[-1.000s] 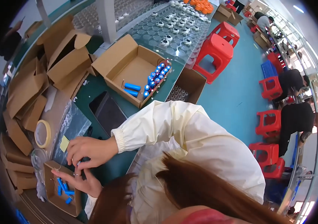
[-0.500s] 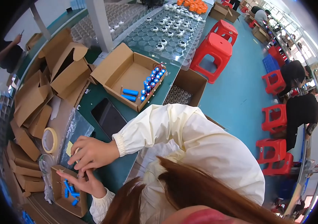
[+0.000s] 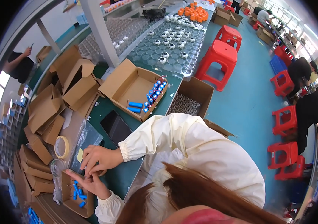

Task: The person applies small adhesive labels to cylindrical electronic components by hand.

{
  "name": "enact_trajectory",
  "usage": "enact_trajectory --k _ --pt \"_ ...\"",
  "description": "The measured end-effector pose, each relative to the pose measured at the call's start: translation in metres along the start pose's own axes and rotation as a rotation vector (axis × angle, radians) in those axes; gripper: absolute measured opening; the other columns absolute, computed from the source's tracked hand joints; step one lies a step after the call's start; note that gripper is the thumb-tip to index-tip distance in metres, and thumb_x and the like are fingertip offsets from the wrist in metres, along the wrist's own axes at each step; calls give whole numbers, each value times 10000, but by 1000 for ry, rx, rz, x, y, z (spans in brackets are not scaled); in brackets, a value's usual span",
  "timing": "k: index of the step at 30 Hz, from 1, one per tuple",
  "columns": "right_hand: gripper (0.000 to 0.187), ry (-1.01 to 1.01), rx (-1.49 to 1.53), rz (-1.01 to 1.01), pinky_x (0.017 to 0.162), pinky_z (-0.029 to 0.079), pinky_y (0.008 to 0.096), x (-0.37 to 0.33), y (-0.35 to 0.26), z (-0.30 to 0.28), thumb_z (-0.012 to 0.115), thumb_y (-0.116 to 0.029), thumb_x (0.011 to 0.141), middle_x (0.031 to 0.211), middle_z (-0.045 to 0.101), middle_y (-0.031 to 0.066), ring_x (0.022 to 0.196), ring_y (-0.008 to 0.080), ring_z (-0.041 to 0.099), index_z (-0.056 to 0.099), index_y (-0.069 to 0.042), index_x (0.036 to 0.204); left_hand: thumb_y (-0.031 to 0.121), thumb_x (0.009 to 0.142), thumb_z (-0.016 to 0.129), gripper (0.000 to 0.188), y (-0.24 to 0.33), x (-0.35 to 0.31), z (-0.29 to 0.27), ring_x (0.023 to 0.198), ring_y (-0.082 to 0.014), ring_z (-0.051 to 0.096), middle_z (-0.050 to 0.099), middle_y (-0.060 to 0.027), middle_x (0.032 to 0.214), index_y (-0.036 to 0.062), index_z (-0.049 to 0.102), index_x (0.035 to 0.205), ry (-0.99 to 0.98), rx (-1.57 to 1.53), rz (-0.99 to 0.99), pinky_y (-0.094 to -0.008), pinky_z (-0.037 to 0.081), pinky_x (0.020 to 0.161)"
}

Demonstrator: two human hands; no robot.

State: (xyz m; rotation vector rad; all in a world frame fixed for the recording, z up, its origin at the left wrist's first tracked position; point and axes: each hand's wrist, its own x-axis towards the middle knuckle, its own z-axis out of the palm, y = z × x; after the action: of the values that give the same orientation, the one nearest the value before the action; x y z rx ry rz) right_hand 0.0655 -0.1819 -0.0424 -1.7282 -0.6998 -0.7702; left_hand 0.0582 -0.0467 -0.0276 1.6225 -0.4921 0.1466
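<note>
My right hand (image 3: pixel 101 158) comes in from above with its fingers bent and pinched together over my left hand (image 3: pixel 92 183). The left palm is turned up, with one finger stretched out and the thumb closed toward the right fingertips. A small metallic glint shows where the hands meet, but the fingers hide what they hold. Just below the hands stands a small open cardboard box (image 3: pixel 89 211) with several blue cylindrical battery cells (image 3: pixel 77 192) lying loose in it. A yellow paper slip (image 3: pixel 80 155) and a clear plastic bag (image 3: pixel 86 140) lie beyond the right fingertips.
A black phone (image 3: pixel 116 128) lies on the green tabletop. Behind it, an open carton (image 3: pixel 119 84) holds wired blue cells. A tape roll (image 3: pixel 61 146) and folded cardboard boxes (image 3: pixel 47 108) crowd the left. Clear trays (image 3: pixel 151 58), red stools (image 3: pixel 220 61) and other people (image 3: pixel 310 115) are farther off.
The view has shifted, so everything sits a little lower and farther right. My right fingers have come down closer onto my left hand.
</note>
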Motion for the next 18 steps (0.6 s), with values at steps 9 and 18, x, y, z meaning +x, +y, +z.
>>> enact_trajectory --k 9,18 --pt "165 65 129 137 733 460 330 3 -4 -7 677 -162 717 897 676 38 795 216 572 717 -105 867 57 847 586 785 2 3 4 879 -157 544 416 -152 1263 70 65 1434 -2 -17 31 -265 450 781" --pt "208 35 75 257 672 492 310 8 -7 -12 652 -140 718 796 661 172 711 253 645 690 -28 890 -57 829 546 801 14 8 5 801 -139 553 521 -129 1096 89 47 1439 1 61 -69 -225 450 694"
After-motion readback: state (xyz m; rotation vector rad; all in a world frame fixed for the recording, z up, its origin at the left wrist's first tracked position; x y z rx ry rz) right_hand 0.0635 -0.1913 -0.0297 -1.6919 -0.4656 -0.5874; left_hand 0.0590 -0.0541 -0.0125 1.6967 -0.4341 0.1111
